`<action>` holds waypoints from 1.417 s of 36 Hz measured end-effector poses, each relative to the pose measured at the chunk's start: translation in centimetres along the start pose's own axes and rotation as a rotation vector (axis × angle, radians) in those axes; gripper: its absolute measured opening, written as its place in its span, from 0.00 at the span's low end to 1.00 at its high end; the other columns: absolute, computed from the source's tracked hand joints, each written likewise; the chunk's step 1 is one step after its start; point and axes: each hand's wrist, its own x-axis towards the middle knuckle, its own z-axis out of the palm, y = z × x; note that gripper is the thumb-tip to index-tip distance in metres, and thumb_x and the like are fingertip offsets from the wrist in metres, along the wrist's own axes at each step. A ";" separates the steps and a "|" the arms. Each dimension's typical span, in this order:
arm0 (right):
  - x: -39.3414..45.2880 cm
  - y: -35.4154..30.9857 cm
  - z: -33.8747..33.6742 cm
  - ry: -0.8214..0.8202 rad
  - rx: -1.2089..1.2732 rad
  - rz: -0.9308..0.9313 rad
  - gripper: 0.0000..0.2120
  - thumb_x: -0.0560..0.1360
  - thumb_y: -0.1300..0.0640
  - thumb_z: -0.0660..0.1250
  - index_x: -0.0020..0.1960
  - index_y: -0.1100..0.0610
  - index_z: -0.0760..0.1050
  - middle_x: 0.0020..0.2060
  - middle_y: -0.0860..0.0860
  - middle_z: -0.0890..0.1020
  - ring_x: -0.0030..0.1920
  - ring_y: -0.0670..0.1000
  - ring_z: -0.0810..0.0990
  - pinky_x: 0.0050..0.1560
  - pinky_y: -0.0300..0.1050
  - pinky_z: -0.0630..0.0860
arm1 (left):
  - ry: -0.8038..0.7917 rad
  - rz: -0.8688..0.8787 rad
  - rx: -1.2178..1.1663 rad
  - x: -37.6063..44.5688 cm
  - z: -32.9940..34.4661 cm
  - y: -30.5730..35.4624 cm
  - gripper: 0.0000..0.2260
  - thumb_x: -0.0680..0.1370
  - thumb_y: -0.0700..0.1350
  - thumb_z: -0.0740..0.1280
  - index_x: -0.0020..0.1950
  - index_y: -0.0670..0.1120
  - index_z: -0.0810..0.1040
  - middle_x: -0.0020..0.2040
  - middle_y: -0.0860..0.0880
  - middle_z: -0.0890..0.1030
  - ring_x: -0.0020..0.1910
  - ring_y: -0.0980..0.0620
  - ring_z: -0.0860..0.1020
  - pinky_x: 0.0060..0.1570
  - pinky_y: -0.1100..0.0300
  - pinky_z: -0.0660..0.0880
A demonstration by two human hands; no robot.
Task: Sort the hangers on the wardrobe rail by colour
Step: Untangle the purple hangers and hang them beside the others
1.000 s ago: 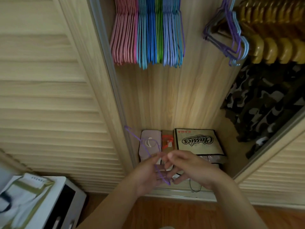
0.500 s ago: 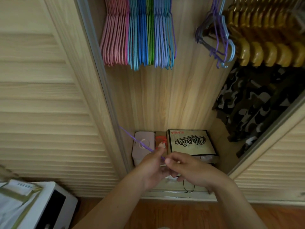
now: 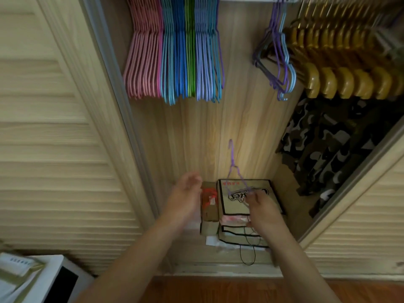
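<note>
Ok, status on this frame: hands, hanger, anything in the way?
Right hand grips purple hanger, hook up. Left hand open, off it. Sorted hangers hang above; path to them unobstructed.

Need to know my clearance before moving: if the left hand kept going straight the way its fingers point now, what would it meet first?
Probably the wardrobe's wooden back panel. The left hand, open and empty, points up and into the wardrobe; nothing shows between its fingertips and the panel, and the sorted hangers hang well above. Depth is unclear.
</note>
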 end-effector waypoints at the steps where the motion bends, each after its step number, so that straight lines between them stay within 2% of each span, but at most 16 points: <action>1: 0.6 -0.9 -0.9 0.045 0.002 -0.038 0.14 0.84 0.55 0.56 0.44 0.59 0.73 0.38 0.55 0.78 0.40 0.56 0.78 0.46 0.60 0.80 | 0.072 0.152 0.068 0.7 -1.0 1.6 0.12 0.86 0.50 0.61 0.69 0.55 0.74 0.62 0.56 0.79 0.55 0.63 0.77 0.46 0.71 0.73; 3: 1.4 -2.2 -2.7 0.105 0.002 -0.110 0.15 0.84 0.54 0.56 0.41 0.59 0.73 0.34 0.54 0.77 0.37 0.56 0.77 0.40 0.53 0.74 | 0.208 0.428 0.147 1.5 -2.9 4.6 0.11 0.85 0.44 0.63 0.66 0.52 0.77 0.61 0.55 0.79 0.54 0.65 0.76 0.50 0.77 0.71; 7: 2.9 -6.8 -5.4 0.180 0.132 -0.244 0.15 0.84 0.55 0.57 0.44 0.58 0.76 0.35 0.53 0.77 0.31 0.54 0.78 0.36 0.51 0.74 | 0.536 0.988 0.359 3.1 -7.1 11.8 0.09 0.81 0.34 0.64 0.57 0.43 0.81 0.54 0.49 0.80 0.55 0.54 0.77 0.58 0.70 0.68; 10: 4.0 -11.0 -6.9 0.252 0.151 -0.358 0.15 0.84 0.55 0.56 0.45 0.58 0.76 0.37 0.54 0.79 0.30 0.54 0.81 0.38 0.51 0.76 | 0.790 1.204 0.549 4.4 -10.1 16.9 0.10 0.77 0.34 0.66 0.57 0.38 0.81 0.59 0.39 0.78 0.62 0.43 0.74 0.67 0.62 0.66; 12: 4.8 -13.8 -7.7 0.294 0.143 -0.428 0.15 0.85 0.56 0.55 0.44 0.59 0.76 0.37 0.54 0.79 0.32 0.56 0.82 0.33 0.45 0.74 | 0.923 1.264 0.665 5.2 -11.7 19.8 0.13 0.76 0.37 0.67 0.61 0.38 0.80 0.65 0.35 0.75 0.67 0.37 0.71 0.71 0.49 0.67; 14: 5.7 -16.5 -8.1 0.335 0.120 -0.494 0.16 0.85 0.56 0.54 0.44 0.59 0.75 0.37 0.54 0.78 0.35 0.57 0.82 0.30 0.41 0.72 | 1.013 1.266 0.798 6.1 -13.0 22.0 0.17 0.76 0.41 0.67 0.65 0.40 0.78 0.70 0.33 0.70 0.72 0.31 0.67 0.73 0.40 0.64; 17: 8.3 -19.9 -8.3 0.406 0.031 -0.555 0.16 0.85 0.54 0.53 0.42 0.55 0.73 0.37 0.53 0.79 0.37 0.57 0.82 0.38 0.49 0.76 | 1.083 1.158 0.992 7.6 -14.6 23.8 0.23 0.78 0.46 0.66 0.72 0.42 0.74 0.77 0.33 0.64 0.78 0.30 0.58 0.78 0.37 0.55; 19: 10.8 -21.7 -8.2 0.440 0.007 -0.554 0.16 0.84 0.52 0.53 0.42 0.55 0.73 0.38 0.54 0.80 0.38 0.57 0.81 0.43 0.54 0.78 | 1.104 1.123 1.092 8.6 -15.3 24.1 0.24 0.77 0.46 0.67 0.74 0.43 0.73 0.78 0.34 0.63 0.79 0.29 0.56 0.77 0.35 0.55; 21: 13.1 -23.3 -8.1 0.470 0.016 -0.573 0.16 0.84 0.52 0.53 0.42 0.54 0.72 0.37 0.55 0.80 0.38 0.59 0.81 0.43 0.56 0.79 | 1.112 1.144 1.155 9.3 -15.8 24.0 0.23 0.77 0.44 0.66 0.72 0.43 0.76 0.78 0.34 0.65 0.78 0.26 0.56 0.75 0.31 0.57; 23: 14.9 -24.6 -7.8 0.490 0.007 -0.604 0.16 0.84 0.53 0.54 0.40 0.53 0.69 0.35 0.56 0.78 0.37 0.60 0.80 0.40 0.53 0.78 | 1.116 1.179 1.175 9.9 -16.1 23.8 0.22 0.75 0.41 0.66 0.70 0.41 0.78 0.76 0.34 0.67 0.77 0.24 0.56 0.73 0.29 0.58; 27: 17.2 -25.3 -7.1 0.466 -0.115 -0.617 0.15 0.85 0.56 0.54 0.40 0.57 0.68 0.34 0.53 0.74 0.38 0.57 0.75 0.38 0.47 0.64 | 1.134 1.201 1.172 10.3 -16.2 23.5 0.19 0.75 0.38 0.68 0.67 0.41 0.80 0.75 0.34 0.69 0.76 0.23 0.57 0.71 0.27 0.61; 29: 17.7 -24.7 -6.6 0.421 -0.173 -0.618 0.15 0.85 0.56 0.53 0.42 0.58 0.69 0.34 0.51 0.71 0.38 0.55 0.72 0.38 0.46 0.62 | 1.131 1.198 1.170 10.4 -16.2 23.3 0.19 0.75 0.36 0.69 0.66 0.41 0.80 0.75 0.34 0.69 0.76 0.23 0.56 0.70 0.27 0.61; 39: 19.0 -24.7 -3.8 0.299 -0.264 -0.667 0.16 0.86 0.51 0.51 0.45 0.54 0.71 0.40 0.58 0.77 0.39 0.59 0.77 0.37 0.47 0.67 | 1.113 1.167 1.181 10.7 -16.3 23.1 0.15 0.76 0.36 0.71 0.63 0.41 0.81 0.74 0.35 0.70 0.78 0.23 0.54 0.73 0.28 0.58; 44: 18.8 -24.4 -4.0 0.303 -0.324 -0.646 0.17 0.86 0.50 0.50 0.50 0.55 0.74 0.43 0.55 0.73 0.38 0.53 0.71 0.40 0.48 0.67 | 1.100 1.165 1.191 10.8 -16.4 23.0 0.14 0.75 0.37 0.73 0.60 0.40 0.82 0.73 0.35 0.72 0.78 0.23 0.53 0.73 0.27 0.58; 48: 18.2 -24.0 -4.1 0.300 -0.347 -0.638 0.18 0.86 0.48 0.48 0.48 0.52 0.73 0.44 0.54 0.76 0.44 0.53 0.72 0.42 0.48 0.66 | 1.100 1.186 1.190 10.9 -16.3 23.1 0.10 0.77 0.35 0.69 0.57 0.39 0.83 0.69 0.35 0.75 0.77 0.22 0.54 0.72 0.27 0.58; 51: 16.3 -23.2 -4.7 0.337 -0.282 -0.667 0.16 0.85 0.50 0.51 0.52 0.53 0.77 0.46 0.51 0.76 0.51 0.53 0.75 0.44 0.46 0.66 | 1.098 1.204 1.196 10.8 -16.4 23.2 0.10 0.75 0.35 0.71 0.56 0.38 0.83 0.60 0.36 0.80 0.76 0.21 0.55 0.72 0.27 0.57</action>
